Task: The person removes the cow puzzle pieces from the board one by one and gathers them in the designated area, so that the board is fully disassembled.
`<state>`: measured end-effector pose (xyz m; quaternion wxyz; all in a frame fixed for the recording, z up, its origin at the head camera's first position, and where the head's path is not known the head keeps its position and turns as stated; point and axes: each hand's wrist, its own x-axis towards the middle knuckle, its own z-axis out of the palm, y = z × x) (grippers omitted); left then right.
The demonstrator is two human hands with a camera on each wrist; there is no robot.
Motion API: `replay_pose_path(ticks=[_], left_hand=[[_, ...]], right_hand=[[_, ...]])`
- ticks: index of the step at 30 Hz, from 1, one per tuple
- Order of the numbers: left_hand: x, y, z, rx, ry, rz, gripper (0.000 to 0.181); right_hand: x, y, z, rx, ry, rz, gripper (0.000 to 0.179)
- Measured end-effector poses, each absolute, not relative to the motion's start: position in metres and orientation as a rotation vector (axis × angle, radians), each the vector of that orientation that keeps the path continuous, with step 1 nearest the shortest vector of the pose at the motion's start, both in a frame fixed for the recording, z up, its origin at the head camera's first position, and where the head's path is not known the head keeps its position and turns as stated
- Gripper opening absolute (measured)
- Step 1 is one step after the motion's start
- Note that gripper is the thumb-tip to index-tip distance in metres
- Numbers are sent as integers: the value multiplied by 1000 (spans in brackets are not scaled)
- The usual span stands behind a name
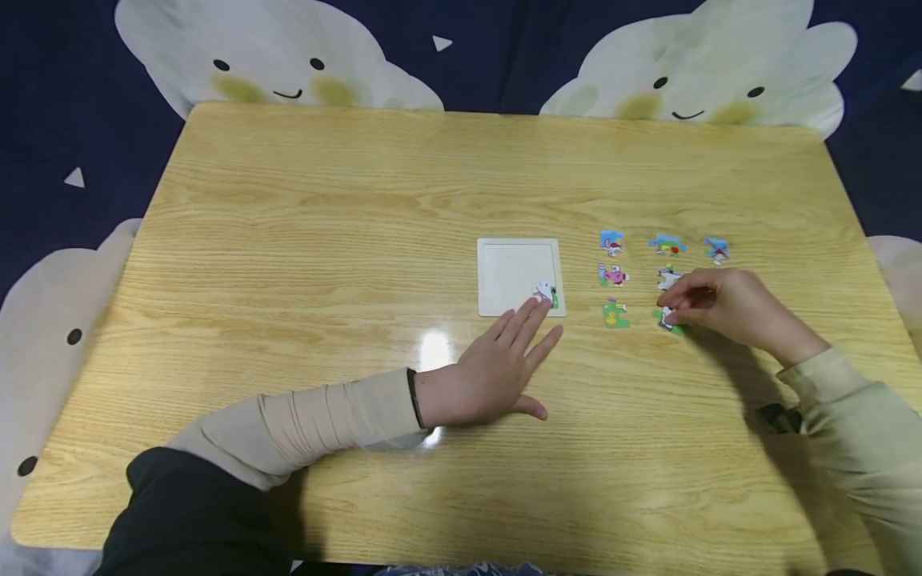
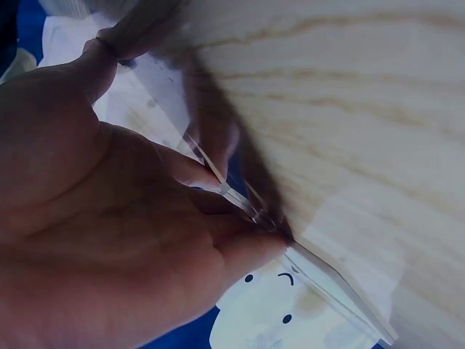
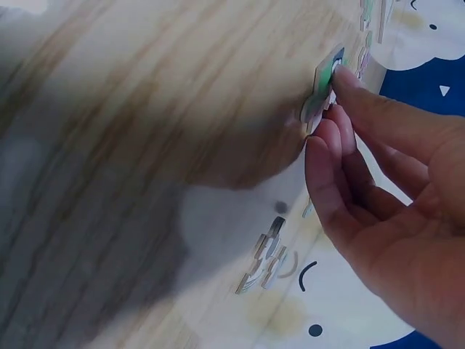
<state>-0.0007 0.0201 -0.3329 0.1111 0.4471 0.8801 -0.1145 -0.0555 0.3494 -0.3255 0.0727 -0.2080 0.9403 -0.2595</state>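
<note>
A square white puzzle tray [image 1: 515, 276] lies near the middle of the table, with one puzzle piece [image 1: 545, 290] in its lower right corner. My left hand [image 1: 497, 372] is spread, its fairly straight fingertips at the tray's near edge and that piece. In the left wrist view the fingers reach the tray's rim [image 2: 341, 291]. My right hand [image 1: 720, 304] pinches a green-and-white puzzle piece [image 1: 667, 320] between thumb and fingers; the same piece [image 3: 320, 87] shows at the fingertips in the right wrist view. Just behind it, a white piece [image 1: 668, 278] is partly covered by the hand.
More loose puzzle pieces lie in rows right of the tray: a duck piece [image 1: 615, 314], a pink one [image 1: 614, 276], and blue-topped ones at the back, including one [image 1: 716, 250] at far right. The wooden table [image 1: 324, 240] borders a dark cloud-print cloth [image 1: 497, 48].
</note>
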Motion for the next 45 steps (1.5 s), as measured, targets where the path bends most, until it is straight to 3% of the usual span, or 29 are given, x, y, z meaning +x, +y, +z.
replay_pose_path(ticks=[9,27,45], left_hand=[[-1,20,-333,1313,2593,-337,101],[-1,20,-335,1322,2607,-361,101],[0,21,-335,1314,2600,-374,102]], right_hand=[[-66,324,-316,-675,2764,-869,24],[-98,219,-314,-696,2609,-907,13],[-105,214,-321,-515,2462,-1076,14]])
